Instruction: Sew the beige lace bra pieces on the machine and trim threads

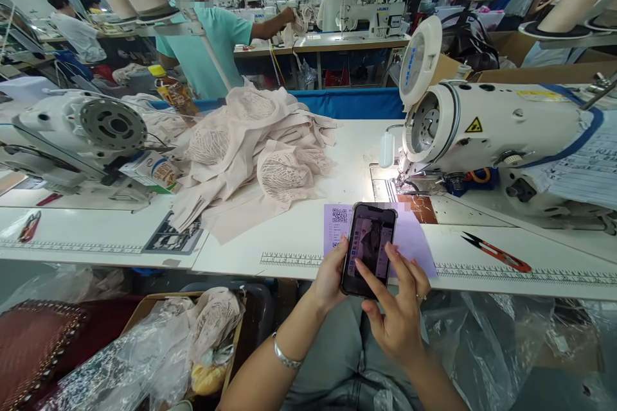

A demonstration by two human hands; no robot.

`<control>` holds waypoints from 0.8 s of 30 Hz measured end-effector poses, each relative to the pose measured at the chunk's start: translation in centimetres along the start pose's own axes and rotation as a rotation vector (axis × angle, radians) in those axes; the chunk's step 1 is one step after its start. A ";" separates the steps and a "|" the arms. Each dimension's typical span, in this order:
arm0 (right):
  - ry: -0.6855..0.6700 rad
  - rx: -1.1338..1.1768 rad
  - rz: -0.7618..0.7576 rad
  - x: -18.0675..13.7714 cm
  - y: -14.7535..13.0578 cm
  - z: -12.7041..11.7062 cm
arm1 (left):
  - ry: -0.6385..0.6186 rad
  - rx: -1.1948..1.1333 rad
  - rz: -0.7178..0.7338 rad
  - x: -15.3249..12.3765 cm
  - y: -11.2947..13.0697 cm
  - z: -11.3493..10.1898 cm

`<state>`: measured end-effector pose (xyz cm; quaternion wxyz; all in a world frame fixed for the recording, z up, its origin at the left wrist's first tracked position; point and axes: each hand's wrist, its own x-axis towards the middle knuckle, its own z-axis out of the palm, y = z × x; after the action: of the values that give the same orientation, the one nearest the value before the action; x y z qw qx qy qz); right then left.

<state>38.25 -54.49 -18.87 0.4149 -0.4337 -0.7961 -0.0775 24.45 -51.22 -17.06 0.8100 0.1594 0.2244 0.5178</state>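
My left hand (331, 275) grips a dark smartphone (369, 249) by its left side, above the front edge of the table. The phone's screen is lit. Over the lower screen, my right hand (398, 305) has its fingers spread, with the index fingertip at the left of the display. Behind the phone lies a purple paper sheet (414, 241) printed with a QR code. A pile of beige lace bras (241, 141) rests on the table to the left. Red-handled thread snips (499, 253) lie to the right of my hands.
A white sewing machine (496, 119) stands at the right, its lamp lit. Another machine (91, 135) is at the left, near a small box (154, 170) and a drink bottle (168, 87). Beyond the table stands a person in a teal shirt (212, 42). An open carton (236, 347) sits below.
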 end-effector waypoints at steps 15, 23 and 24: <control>0.069 -0.033 0.119 0.5 2.0 -0.5 | -0.054 0.022 0.020 0.0 0.0 0.3; 0.079 -0.024 0.127 0.8 2.3 -0.5 | 0.075 0.033 0.029 0.0 -0.3 -0.6; 0.079 -0.024 0.126 0.8 2.3 -0.5 | 0.078 0.032 0.030 0.0 -0.3 -0.6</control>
<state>40.03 -52.81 -18.51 0.4449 -0.4847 -0.7491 -0.0781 24.39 -51.31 -17.73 0.7902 0.1553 0.2618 0.5319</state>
